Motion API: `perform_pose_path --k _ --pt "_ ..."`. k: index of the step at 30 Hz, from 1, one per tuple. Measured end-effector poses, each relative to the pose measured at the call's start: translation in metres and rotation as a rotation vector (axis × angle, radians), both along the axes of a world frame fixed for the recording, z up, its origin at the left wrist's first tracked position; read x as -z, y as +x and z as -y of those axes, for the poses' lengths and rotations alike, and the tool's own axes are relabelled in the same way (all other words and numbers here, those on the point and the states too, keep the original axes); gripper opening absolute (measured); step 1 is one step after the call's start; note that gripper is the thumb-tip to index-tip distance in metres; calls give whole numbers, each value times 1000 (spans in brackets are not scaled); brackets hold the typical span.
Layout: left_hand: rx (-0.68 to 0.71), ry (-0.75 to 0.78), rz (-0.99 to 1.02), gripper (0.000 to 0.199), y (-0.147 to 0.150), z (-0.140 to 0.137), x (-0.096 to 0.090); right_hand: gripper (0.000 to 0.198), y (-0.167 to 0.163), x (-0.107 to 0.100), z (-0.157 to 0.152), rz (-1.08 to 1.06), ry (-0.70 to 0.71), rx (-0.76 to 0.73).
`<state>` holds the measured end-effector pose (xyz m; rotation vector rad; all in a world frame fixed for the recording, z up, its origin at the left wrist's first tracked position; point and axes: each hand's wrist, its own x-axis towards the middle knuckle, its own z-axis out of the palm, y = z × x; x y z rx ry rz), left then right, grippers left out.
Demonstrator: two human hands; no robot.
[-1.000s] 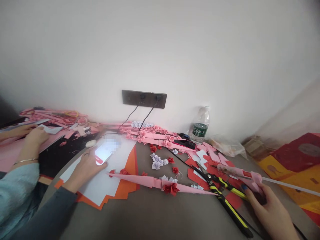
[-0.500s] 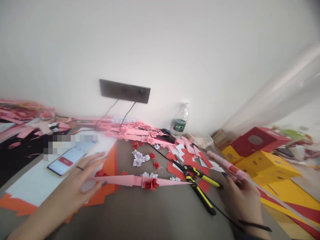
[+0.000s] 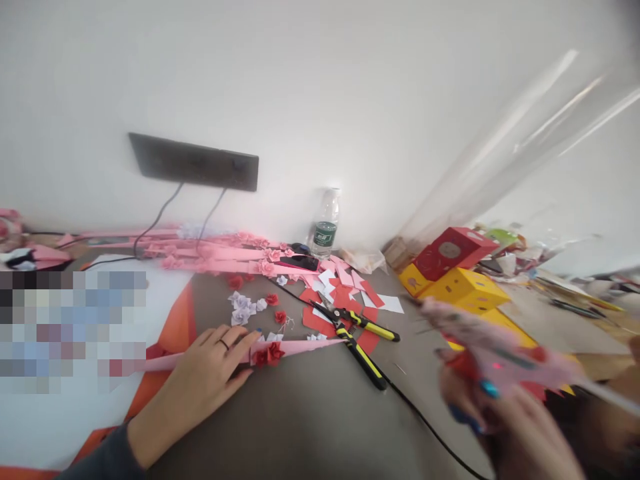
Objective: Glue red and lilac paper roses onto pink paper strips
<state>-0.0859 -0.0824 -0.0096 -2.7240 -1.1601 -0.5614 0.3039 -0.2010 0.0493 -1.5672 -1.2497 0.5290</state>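
My left hand [image 3: 210,367] lies across a long pointed pink paper strip [image 3: 307,347], its thumb and fingers on either side of the strip's middle. Beside its fingertips, red paper flowers [image 3: 269,355] sit on the strip. My right hand [image 3: 520,417], blurred, grips a pink hot glue gun [image 3: 500,353] held up at the right, nozzle towards the left; a pale glue stick [image 3: 607,395] juts from its back. Wire pliers [image 3: 361,355] with black and yellow handles lie just beyond the strip's tip.
Behind are loose lavender paper flowers [image 3: 241,309], red paper scraps [image 3: 320,325] and a water bottle [image 3: 325,230] by the wall. Red and yellow boxes [image 3: 460,287] stand at right. A black cord [image 3: 425,420] crosses the table. Orange paper [image 3: 175,323] lies at left.
The view has turned right. My left hand has moved along the pink strip to near its red flowers. My right hand has raised the glue gun off the table area, closer to me.
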Motion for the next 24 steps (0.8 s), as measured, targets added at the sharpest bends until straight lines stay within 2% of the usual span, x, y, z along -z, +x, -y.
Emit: perform_pose_path --k 2,5,8,11,14,19,24 --pt "26 48 16 37 1 -3 3 61 -39 14 -7 -174 -42 -155" --pt "38 121 57 35 2 -9 7 61 -83 41 -17 -323 -122 -235" --pt "66 186 109 31 2 -13 7 60 -103 68 -20 -367 -94 -256" --pt "98 249 166 26 1 -14 4 57 -109 87 -18 -351 -37 -250" --pt "106 297 196 21 2 -15 1 54 -109 95 -14 -352 1 -280" --pt "93 341 204 19 5 -15 -3 50 -108 95 -13 -354 -31 -370" --pt "62 327 201 16 5 -13 -4 50 -115 94 -23 -285 -6 -346"
